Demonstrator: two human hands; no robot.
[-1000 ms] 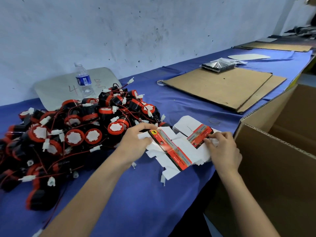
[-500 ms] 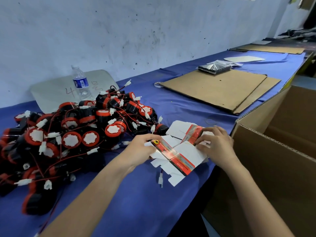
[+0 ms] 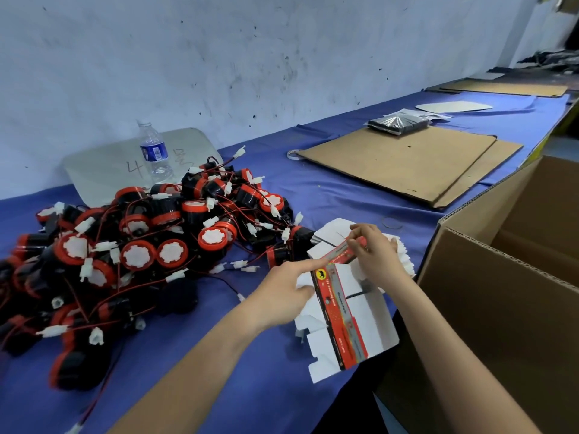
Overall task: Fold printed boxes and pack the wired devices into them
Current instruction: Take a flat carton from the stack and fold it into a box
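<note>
A flat printed box blank, white inside with a red printed band, is lifted at the table's front edge above a stack of more white blanks. My left hand holds its left edge, forefinger stretched along the red band. My right hand pinches the blank's upper end, which is bent upward. A big heap of black and red wired devices with white plugs lies to the left on the blue cloth.
An open brown carton stands at the right, against the table edge. Flat cardboard sheets and a black plastic packet lie further back. A water bottle stands by the wall on a grey board.
Both hands have drawn the box blank nearer and raised it from the stack. Its far end is now bent up, and the long red band points toward me.
</note>
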